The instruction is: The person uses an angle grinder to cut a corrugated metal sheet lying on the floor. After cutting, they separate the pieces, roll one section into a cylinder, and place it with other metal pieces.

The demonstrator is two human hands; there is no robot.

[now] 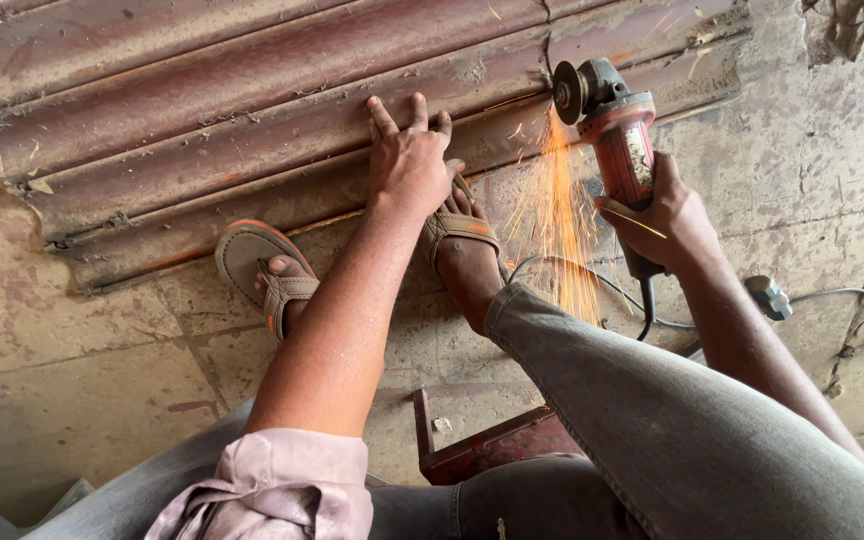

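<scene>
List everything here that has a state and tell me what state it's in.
Grinder: running, throwing sparks off the metal.
Ribbed metal sheet: lying flat on the floor, rusty.
Left hand: pressed flat on the sheet, fingers spread.
Right hand: closed around the grinder.
Cable: loose on the floor.

The only label here is a worn sticker [640, 152] on the red body of the grinder [620, 140], upper right of the frame, just above the right hand [664, 222] that grips the tool. It is a narrow strip, pale and silvery with dark smudged marks, running along the barrel. No packages, signs or screens
</scene>
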